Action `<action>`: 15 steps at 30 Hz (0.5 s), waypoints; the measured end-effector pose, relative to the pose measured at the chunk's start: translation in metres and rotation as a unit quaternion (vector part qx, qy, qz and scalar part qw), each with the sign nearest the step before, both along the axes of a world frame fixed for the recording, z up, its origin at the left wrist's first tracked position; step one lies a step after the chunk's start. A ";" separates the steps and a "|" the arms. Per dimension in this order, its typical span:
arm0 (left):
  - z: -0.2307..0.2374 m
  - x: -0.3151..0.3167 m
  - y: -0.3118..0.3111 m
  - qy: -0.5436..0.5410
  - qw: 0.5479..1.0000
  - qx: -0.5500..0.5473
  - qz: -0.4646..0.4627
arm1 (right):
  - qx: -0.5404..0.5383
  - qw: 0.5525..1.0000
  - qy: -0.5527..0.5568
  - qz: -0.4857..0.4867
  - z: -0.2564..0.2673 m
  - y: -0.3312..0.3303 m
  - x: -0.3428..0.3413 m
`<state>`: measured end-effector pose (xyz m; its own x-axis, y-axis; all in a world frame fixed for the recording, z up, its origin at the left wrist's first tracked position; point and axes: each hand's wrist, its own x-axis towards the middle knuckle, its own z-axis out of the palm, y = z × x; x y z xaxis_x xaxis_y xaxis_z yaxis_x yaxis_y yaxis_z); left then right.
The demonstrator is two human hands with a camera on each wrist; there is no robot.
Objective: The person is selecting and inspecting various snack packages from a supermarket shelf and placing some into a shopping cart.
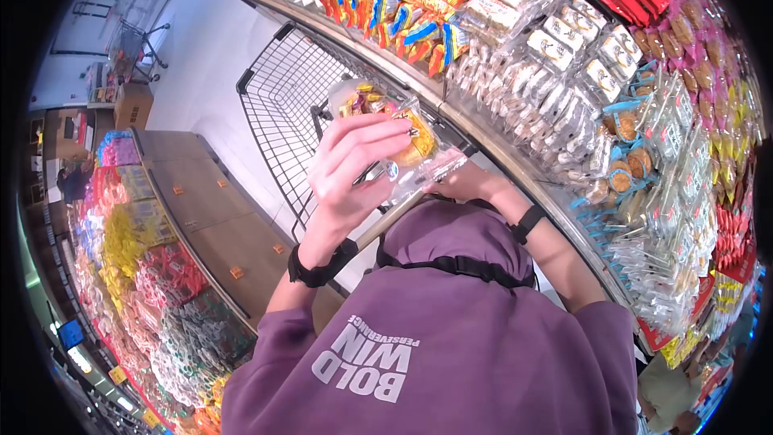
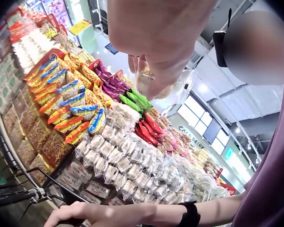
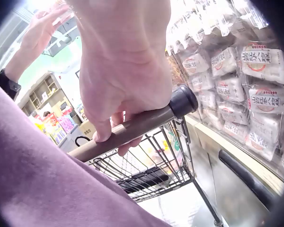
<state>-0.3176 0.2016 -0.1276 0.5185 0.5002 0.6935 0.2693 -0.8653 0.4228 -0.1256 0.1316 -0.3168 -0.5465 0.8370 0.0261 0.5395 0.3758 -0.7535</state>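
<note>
Your left hand [image 1: 342,159] was raised in front of your chest, elbow bent, its fingers [image 1: 374,130] long and only slightly bent. They closed against the thumb, pinching a clear bag [image 1: 420,143] with yellow contents. That bag was up above the handle [image 3: 139,127] of the cart [image 1: 278,84]. Your right hand [image 3: 125,66] lay lower, its arm reaching forward, fingers and thumb wrapped round the handle near its end cap, beside the snack shelf [image 1: 439,101].
</note>
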 end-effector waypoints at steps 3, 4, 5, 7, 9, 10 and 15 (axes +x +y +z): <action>0.002 0.003 0.000 -0.020 1.000 0.022 0.004 | -0.076 0.997 -0.020 0.010 -0.003 0.009 -0.006; 0.002 0.004 -0.001 -0.027 0.999 0.032 0.007 | -0.115 0.992 -0.056 0.011 -0.005 0.011 -0.006; 0.002 0.005 -0.001 -0.027 0.999 0.040 0.006 | -0.106 0.993 -0.054 0.007 -0.011 0.011 -0.008; 0.001 0.007 -0.001 -0.028 0.998 0.057 0.007 | -0.086 0.995 -0.049 0.001 -0.033 0.010 -0.011; 0.002 0.007 0.000 -0.017 0.999 0.051 -0.001 | -0.112 0.991 -0.066 0.008 -0.045 0.014 -0.016; 0.002 0.007 0.001 -0.011 0.999 0.045 -0.006 | -0.105 0.992 -0.069 0.014 -0.048 0.012 -0.017; 0.005 0.017 0.000 -0.036 0.999 -0.037 0.005 | -0.153 0.986 0.040 -0.047 0.016 0.015 -0.006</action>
